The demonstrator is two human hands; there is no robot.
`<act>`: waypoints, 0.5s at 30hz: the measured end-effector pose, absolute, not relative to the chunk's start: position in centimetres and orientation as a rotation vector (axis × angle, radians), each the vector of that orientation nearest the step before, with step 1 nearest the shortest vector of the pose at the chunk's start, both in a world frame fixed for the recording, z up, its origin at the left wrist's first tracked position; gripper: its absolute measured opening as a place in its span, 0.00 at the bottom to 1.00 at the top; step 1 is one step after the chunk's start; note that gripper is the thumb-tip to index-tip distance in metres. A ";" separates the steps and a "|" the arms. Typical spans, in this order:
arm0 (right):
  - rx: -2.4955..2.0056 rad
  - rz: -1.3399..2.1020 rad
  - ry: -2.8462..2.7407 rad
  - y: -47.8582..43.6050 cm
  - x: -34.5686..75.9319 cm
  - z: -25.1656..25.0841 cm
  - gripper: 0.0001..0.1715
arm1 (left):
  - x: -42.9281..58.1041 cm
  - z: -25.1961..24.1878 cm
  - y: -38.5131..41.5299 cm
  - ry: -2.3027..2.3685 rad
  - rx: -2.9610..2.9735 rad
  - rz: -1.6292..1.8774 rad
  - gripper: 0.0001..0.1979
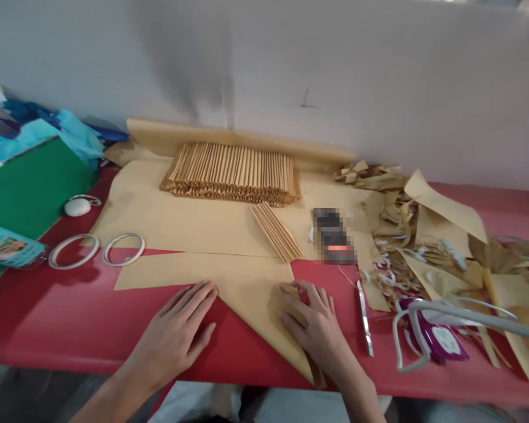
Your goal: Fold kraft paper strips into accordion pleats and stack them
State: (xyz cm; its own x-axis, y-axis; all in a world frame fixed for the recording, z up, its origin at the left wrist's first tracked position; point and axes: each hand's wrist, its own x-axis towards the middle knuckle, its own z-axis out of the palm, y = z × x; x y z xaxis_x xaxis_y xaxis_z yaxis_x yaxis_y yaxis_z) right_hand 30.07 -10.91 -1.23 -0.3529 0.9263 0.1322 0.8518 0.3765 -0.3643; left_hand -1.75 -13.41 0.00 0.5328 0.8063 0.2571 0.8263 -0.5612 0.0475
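A sheet of brown paper (247, 282) lies before me with a slanted front edge. My left hand (185, 320) rests palm down, fingers stretched out flat, its fingertips on the sheet at the corner of that edge. At the right side the paper curls up, and my right hand (311, 317) has bent fingers around this curled part; the fingertips are partly hidden. Just behind the sheet is a small pleated paper strip (277, 232). Farther back, a long stack of pleated brown paper (233, 173) stands on a larger brown sheet (145, 217).
Two white tape rings (107, 251) and a bottle (11, 244) lie left, near a green board (30, 200). On the right are a blurred-out dark object (334, 235), a slim metal cutter (364, 320), paper scraps (423, 235), a purple packet (441, 338) and a bent white metal frame (417, 335).
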 end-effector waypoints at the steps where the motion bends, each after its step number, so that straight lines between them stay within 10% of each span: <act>1: -1.558 0.339 -2.337 -10.8 30.2 -1.1 0.22 | -1.8 0.1 -13.5 -1.424 -2.689 -0.350 0.27; 15: -1.536 0.274 -2.287 -11.0 30.1 -0.9 0.22 | -0.8 0.9 -14.1 -1.393 -2.758 -0.319 0.24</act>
